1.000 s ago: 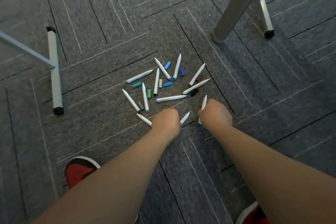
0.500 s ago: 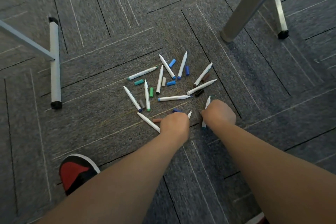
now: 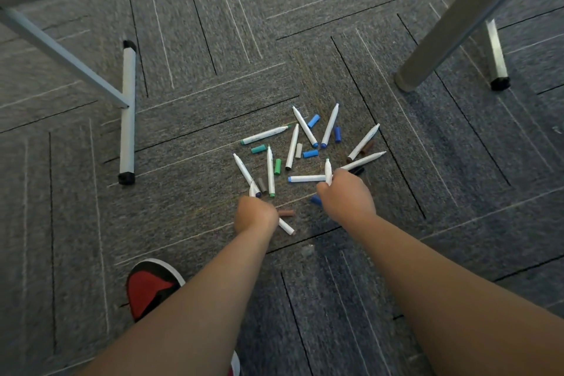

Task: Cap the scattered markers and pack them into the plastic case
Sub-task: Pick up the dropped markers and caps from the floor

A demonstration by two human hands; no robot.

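— What are the arms doing?

— Both bare forearms are reaching forward and down from the bottom edge of the view, angling in toward each other.

— And the left hand (image 3: 255,217)?

— It is curling into a fist, knuckles up, gripping a marker (image 3: 286,226) whose ends are poking out on both sides.

— The right hand (image 3: 346,197)?

— It is sitting slightly further forward, fingers closing round a second marker (image 3: 328,170) and holding it upright above the thumb side.

— Are the hands touching?

— No, they are staying apart.
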